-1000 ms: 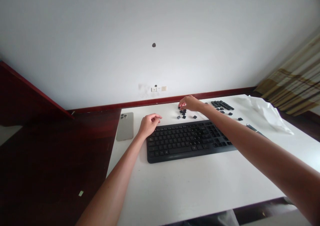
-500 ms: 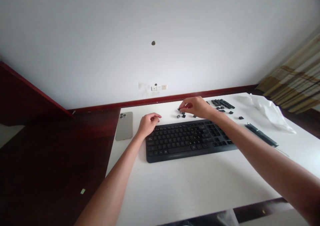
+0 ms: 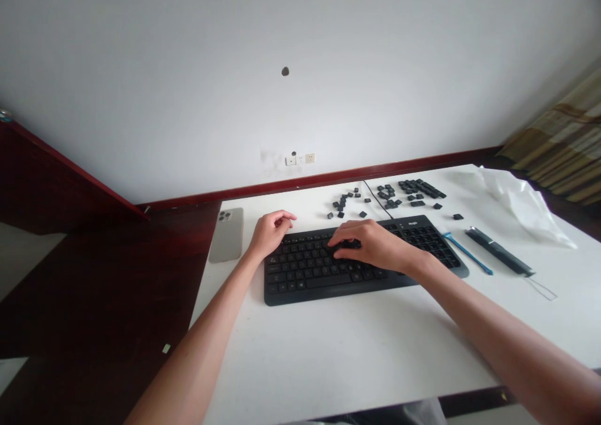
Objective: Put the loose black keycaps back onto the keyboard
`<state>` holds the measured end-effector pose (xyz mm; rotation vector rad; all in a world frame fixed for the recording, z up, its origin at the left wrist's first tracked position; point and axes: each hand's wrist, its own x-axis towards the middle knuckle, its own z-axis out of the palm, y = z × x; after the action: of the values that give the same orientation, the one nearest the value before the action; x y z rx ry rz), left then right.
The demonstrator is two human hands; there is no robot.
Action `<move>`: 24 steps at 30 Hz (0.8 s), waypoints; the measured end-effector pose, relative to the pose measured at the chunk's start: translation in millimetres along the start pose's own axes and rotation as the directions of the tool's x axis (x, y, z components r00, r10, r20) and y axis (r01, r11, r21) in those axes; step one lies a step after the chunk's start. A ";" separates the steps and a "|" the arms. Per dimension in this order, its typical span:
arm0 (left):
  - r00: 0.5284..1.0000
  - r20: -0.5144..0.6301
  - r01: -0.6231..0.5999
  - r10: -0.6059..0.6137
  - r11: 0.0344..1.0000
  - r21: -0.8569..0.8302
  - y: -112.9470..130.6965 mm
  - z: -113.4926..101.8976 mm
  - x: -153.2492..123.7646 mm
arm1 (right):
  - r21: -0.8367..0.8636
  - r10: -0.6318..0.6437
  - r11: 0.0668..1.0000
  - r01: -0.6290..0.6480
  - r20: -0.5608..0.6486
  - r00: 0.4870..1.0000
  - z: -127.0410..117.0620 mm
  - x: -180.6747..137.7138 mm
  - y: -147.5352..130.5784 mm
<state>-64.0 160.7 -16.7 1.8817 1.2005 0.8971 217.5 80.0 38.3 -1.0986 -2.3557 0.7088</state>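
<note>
My left hand (image 3: pixel 273 231) rests by the upper left corner of the black keyboard (image 3: pixel 300 291), its fingers loosely curled and thumb slightly apart, with nothing seen in it. Over the middle of the keys, my right hand (image 3: pixel 359 242) reaches down with thumb and fingertips drawn together in a pinch. The keycap in that pinch hardly shows against the dark keys. Bare key sockets (image 3: pixel 429 242) fill the keyboard's right part, while its left part has keycaps on. Behind the keyboard, several loose keycaps (image 3: pixel 341 206) lie scattered on the white table (image 3: pixel 328 343).
A phone (image 3: pixel 226 237) lies face down at the table's left edge. Right of the keyboard are a blue tool (image 3: pixel 469 253) and a dark stick-shaped tool with wire loops (image 3: pixel 500 251). Further right lies a plastic bag (image 3: pixel 521 203). The keyboard cable (image 3: pixel 375 197) runs back among the keycaps.
My right hand has come from the loose keycaps, where it pinched a keycap, down onto the middle of the keyboard. My left hand stays at the corner. The view has shifted slightly.
</note>
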 end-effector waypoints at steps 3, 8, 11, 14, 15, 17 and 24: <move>1.000 -0.004 -0.003 0.003 1.000 0.015 -0.5 0.4 0.2 | -0.044 -0.030 0.999 0.027 -0.066 0.997 3.3 -2.2 3.4; 1.000 -0.009 0.003 -0.003 1.000 0.023 -2.5 0.9 0.6 | -0.054 -0.084 0.995 0.080 -0.060 0.995 15.4 -1.2 2.6; 1.000 -0.008 0.011 -0.011 1.000 0.004 -4.7 1.4 1.1 | -0.053 -0.085 0.995 0.082 -0.070 0.994 18.5 -0.8 -3.1; 1.000 -0.006 0.010 -0.011 1.000 -0.013 -5.4 1.6 1.3 | -0.034 -0.100 0.995 0.097 -0.103 0.990 11.2 -1.7 -2.6; 1.000 -0.006 0.008 -0.008 1.000 -0.017 -5.0 1.5 1.3 | -0.023 -0.089 0.996 0.087 -0.136 0.987 6.2 -2.3 0.6; 1.000 -0.005 0.008 -0.008 1.000 -0.018 -3.6 1.2 1.1 | -0.003 -0.022 1.000 0.022 -0.222 0.975 -5.9 -4.0 11.3; 0.999 -0.004 0.035 -0.035 0.999 -0.013 -4.2 1.4 0.8 | 0.025 0.249 0.968 -0.248 -0.174 0.953 -30.4 -10.5 43.8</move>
<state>-64.4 162.5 -20.7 1.8436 1.2237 0.8878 266.0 103.8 33.0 -1.4131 -2.0893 0.6693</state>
